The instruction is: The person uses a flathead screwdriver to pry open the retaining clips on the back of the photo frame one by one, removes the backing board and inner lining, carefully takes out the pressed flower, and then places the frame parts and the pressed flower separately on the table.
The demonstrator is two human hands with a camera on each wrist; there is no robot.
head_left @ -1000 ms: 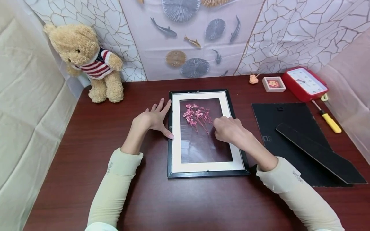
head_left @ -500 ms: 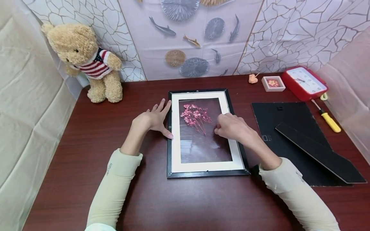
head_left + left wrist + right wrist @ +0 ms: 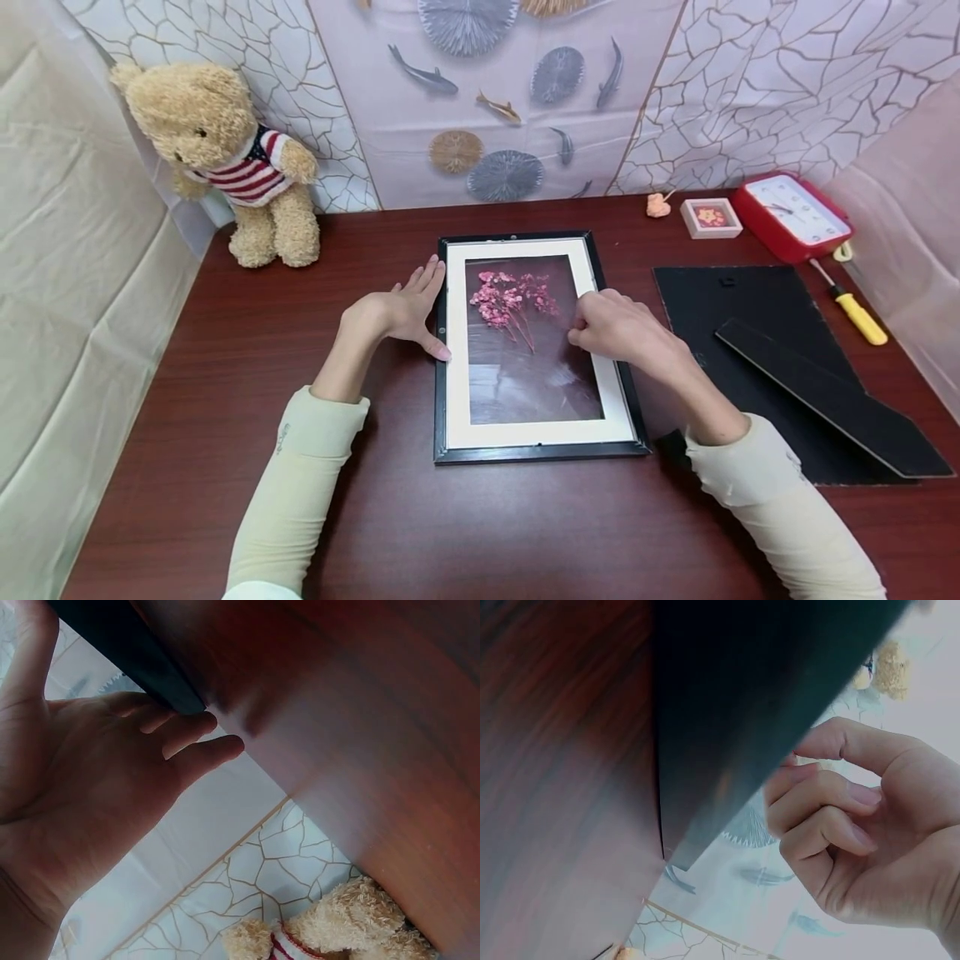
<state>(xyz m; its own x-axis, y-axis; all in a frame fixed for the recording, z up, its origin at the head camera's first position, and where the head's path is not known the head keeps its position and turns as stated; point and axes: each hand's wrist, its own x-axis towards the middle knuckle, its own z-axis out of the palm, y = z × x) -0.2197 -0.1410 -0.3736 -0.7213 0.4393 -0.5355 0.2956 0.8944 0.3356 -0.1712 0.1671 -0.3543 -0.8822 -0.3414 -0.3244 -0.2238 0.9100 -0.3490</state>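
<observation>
A black picture frame (image 3: 540,452) lies flat on the table, with a white mat (image 3: 459,350) around a dark window. Inside the window rests a sprig of pink dried flowers (image 3: 497,302), its thin stems pointing down. My left hand (image 3: 393,312) is spread at the frame's left side, thumb and fingertips touching its edge. Over the window's right side, my right hand (image 3: 618,329) has curled fingers and appears to pinch the stem end of a second pink sprig (image 3: 540,292). Its fingertips are hidden in the head view; the right wrist view shows the curled fingers (image 3: 825,802) beside the frame's edge.
To the right lie a black backing board (image 3: 697,304) and a loose black stand piece (image 3: 825,392). Beyond are a yellow-handled screwdriver (image 3: 861,319), red clock (image 3: 795,217), small boxed flower (image 3: 710,218) and orange flower (image 3: 657,206). A teddy bear (image 3: 251,167) stands back left.
My right hand has shifted rightward across the window. The second pink sprig now stands apart from the first, with a gap between them. My left hand keeps its place; its fingers have drawn closer together.
</observation>
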